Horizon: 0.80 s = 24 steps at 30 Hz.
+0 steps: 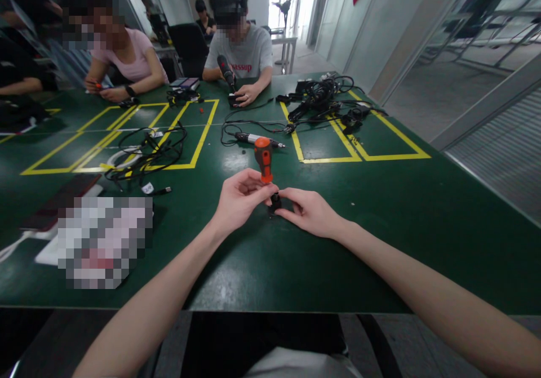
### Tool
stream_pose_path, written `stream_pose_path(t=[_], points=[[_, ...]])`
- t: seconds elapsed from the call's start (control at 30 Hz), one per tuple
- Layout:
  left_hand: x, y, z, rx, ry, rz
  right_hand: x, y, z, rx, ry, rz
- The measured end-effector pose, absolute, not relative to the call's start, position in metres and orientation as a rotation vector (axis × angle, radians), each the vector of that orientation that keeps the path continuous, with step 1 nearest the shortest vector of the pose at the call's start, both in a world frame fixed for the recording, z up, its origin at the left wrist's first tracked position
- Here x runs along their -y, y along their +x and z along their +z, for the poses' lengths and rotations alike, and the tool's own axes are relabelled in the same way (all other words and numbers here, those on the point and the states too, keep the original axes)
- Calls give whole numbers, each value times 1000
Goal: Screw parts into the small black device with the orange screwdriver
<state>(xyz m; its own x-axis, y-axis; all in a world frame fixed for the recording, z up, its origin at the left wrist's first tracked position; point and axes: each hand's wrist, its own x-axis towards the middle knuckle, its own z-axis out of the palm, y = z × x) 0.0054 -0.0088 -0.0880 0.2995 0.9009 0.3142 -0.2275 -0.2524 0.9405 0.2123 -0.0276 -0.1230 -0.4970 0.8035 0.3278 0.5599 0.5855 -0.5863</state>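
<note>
A screwdriver (264, 159) with an orange and black handle stands nearly upright before me, handle up. My left hand (242, 199) is closed around its lower end, just under the handle; the shaft and tip are mostly hidden by the fingers. Below it, a small black part (275, 202) is pinched between thumb and forefinger of my right hand (310, 212), low over the green table. What kind of part it is I cannot make out. Both hands nearly meet at this part.
Beyond my hands lies a corded electric screwdriver (257, 139) on the green table (380, 243). Tangled black cables (147, 152) lie left, and a heap of black gear (323, 102) lies back right. A phone (61, 200) rests left. Co-workers (239, 45) sit opposite.
</note>
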Motion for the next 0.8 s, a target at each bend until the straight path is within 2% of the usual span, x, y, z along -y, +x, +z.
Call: stream_pose_path(t=[0.8], points=[[10,3,-85,-640,1446,1240,27,214,-123,2223,-1073,583]])
